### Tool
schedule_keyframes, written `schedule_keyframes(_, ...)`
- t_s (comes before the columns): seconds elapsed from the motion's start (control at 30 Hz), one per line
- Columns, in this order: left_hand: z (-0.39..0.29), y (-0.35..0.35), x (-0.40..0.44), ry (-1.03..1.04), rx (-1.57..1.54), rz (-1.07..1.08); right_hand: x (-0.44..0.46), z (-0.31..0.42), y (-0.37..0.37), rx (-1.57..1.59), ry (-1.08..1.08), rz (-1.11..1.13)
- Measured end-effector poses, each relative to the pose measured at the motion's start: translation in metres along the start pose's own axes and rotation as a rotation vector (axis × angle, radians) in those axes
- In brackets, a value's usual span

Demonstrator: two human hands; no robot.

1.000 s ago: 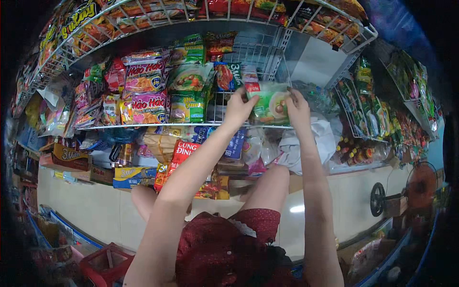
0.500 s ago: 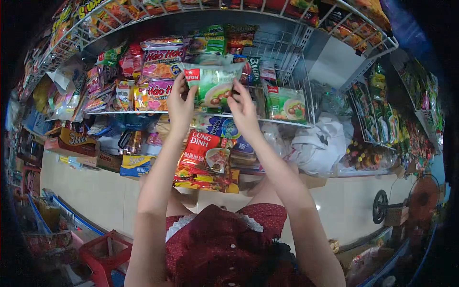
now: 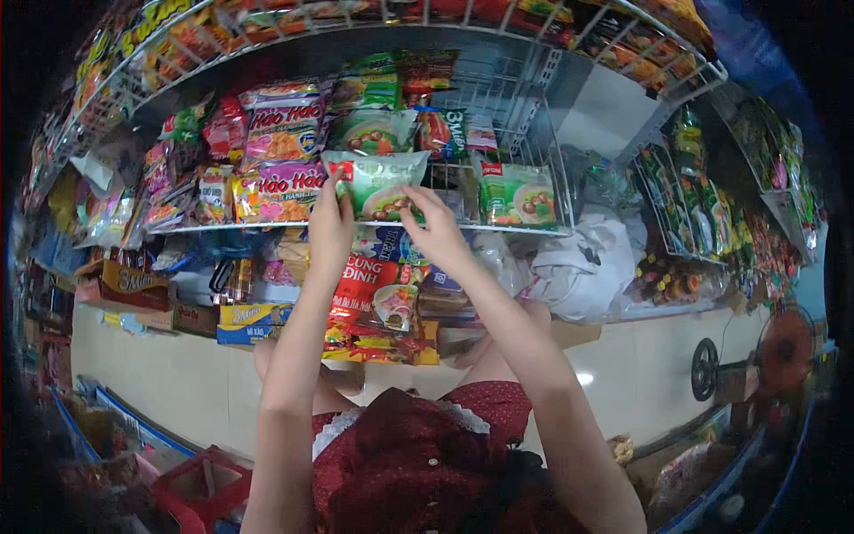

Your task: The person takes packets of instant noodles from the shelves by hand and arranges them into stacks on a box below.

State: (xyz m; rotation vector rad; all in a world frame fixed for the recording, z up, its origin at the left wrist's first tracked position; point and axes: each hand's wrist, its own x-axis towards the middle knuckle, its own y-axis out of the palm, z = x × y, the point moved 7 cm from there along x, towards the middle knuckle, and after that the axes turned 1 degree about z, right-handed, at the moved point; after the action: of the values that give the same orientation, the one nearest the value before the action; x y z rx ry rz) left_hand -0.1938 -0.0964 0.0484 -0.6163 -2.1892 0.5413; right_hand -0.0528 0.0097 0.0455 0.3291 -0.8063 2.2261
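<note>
A green Vifon instant noodle packet (image 3: 378, 182) stands upright at the front edge of the white wire shelf (image 3: 525, 230). My left hand (image 3: 331, 227) grips its left edge, the thumb on the front. At the packet's lower right, my right hand (image 3: 433, 227) has its curled fingers and thumb against the front face. Behind it sits another green noodle packet (image 3: 372, 133). Pink Hao Hao packets (image 3: 280, 191) are stacked just left of my left hand. To the right, a similar green packet (image 3: 516, 196) leans near the shelf's end.
Below the shelf is a red Cung Dinh noodle packet (image 3: 374, 294) on other packs. A white plastic bag (image 3: 587, 267) lies at lower right. An upper wire rack (image 3: 427, 13) with packets spans overhead. A red stool (image 3: 205, 485) and a fan (image 3: 787, 347) stand on the floor.
Both hands have lowered the green packet onto the front of the shelf, uncovering the packet behind. My right hand has slid from its right side to its lower front.
</note>
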Motion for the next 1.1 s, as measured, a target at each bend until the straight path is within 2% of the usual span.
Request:
schedule_keyframes(0.07, -0.027, -0.012, -0.005, 0.124, 0.097, -0.094, -0.006, 0.002, -0.035, -0.155, -0.101, -0.143)
schedule_keyframes(0.1, -0.04, -0.014, -0.008, 0.175, 0.142, -0.118, -0.011, 0.008, -0.061, -0.172, -0.056, -0.223)
schedule_keyframes(0.13, -0.051, -0.012, -0.011, 0.225, 0.187, -0.143, -0.016, -0.001, -0.085, -0.328, -0.072, -0.3)
schedule_keyframes(0.17, -0.061, -0.003, -0.014, 0.244, 0.136, -0.135, -0.02, -0.011, -0.108, -0.485, -0.088, -0.373)
schedule_keyframes(0.23, -0.078, 0.028, -0.014, 0.248, -0.143, 0.013, -0.029, -0.014, -0.149, -0.702, 0.037, -0.489)
schedule_keyframes(0.3, -0.099, 0.064, -0.016, 0.188, -0.316, 0.138, -0.036, -0.038, -0.174, -0.794, 0.142, -0.518)
schedule_keyframes(0.37, -0.118, 0.091, -0.019, 0.126, -0.402, 0.145, -0.045, -0.047, -0.182, -0.825, 0.197, -0.526)
schedule_keyframes(0.43, -0.119, 0.126, -0.021, 0.062, -0.418, 0.186, -0.051, -0.072, -0.181, -0.822, 0.398, -0.387)
schedule_keyframes(0.47, -0.124, 0.132, -0.019, 0.049, -0.374, 0.194, -0.055, -0.058, -0.179, -0.874, 0.281, -0.454)
schedule_keyframes(0.5, -0.125, 0.137, -0.019, 0.022, -0.226, 0.214, -0.056, -0.058, -0.177, -0.875, 0.279, -0.454)
schedule_keyframes(0.63, -0.121, 0.143, -0.012, -0.061, -0.103, 0.239, -0.06, -0.059, -0.171, -0.911, 0.247, -0.44)
schedule_keyframes(0.7, -0.117, 0.153, -0.015, -0.064, -0.065, 0.356, -0.059, -0.057, -0.167, -0.943, 0.284, -0.387)
schedule_keyframes(0.8, -0.123, 0.152, -0.02, -0.026, 0.002, 0.374, -0.059, -0.055, -0.161, -0.911, 0.189, -0.422)
schedule_keyframes(0.87, -0.125, 0.144, -0.02, -0.034, -0.116, 0.29, -0.06, -0.059, -0.161, -0.635, 0.344, -0.433)
schedule_keyframes(0.9, -0.129, 0.135, -0.017, -0.031, -0.215, 0.212, -0.057, -0.059, -0.16, -0.542, 0.294, -0.458)
schedule_keyframes(0.93, -0.125, 0.135, -0.016, -0.122, -0.258, 0.258, -0.053, -0.05, -0.159, -0.527, 0.213, -0.497)
schedule_keyframes(1.0, -0.131, 0.104, -0.002, -0.02, -0.445, 0.016, -0.042, -0.022, -0.157, -0.415, 0.124, -0.545)
schedule_keyframes(1.1, -0.129, 0.05, 0.024, 0.077, -0.478, -0.163, -0.015, 0.013, -0.132, -0.159, 0.016, -0.532)
